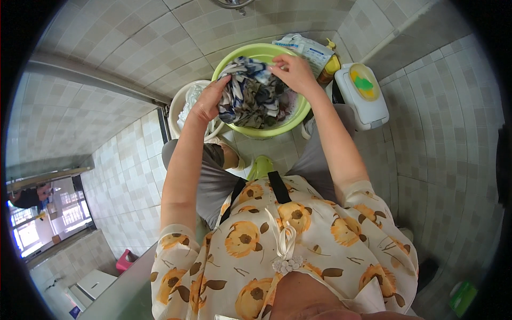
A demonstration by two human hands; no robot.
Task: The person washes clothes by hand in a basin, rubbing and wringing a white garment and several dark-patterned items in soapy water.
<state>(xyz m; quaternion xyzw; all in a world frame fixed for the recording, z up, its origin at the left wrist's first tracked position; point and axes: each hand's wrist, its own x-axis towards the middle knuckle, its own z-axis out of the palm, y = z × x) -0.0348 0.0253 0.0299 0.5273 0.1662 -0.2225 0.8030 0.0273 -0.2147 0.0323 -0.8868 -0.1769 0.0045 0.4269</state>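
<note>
A large light-green plastic basin [264, 133] stands on the tiled floor in front of me, with sudsy water showing at its right side. Wet bunched cloth [250, 96], patterned in dark blue, white and grey, fills much of it. My left hand [210, 98] grips the cloth at its left edge, the thumb on top. At the upper right of the cloth, my right hand [292, 72] pinches a fold between thumb and fingers. The cloth hides parts of the left fingers.
A white basin [173, 116] with white cloth adjoins the green one at left. Behind and right are a plastic packet [306, 50], a yellow-capped bottle [332, 66] and a white bin [362, 106] with a yellow-green lid. Tiled walls stand close ahead and at right.
</note>
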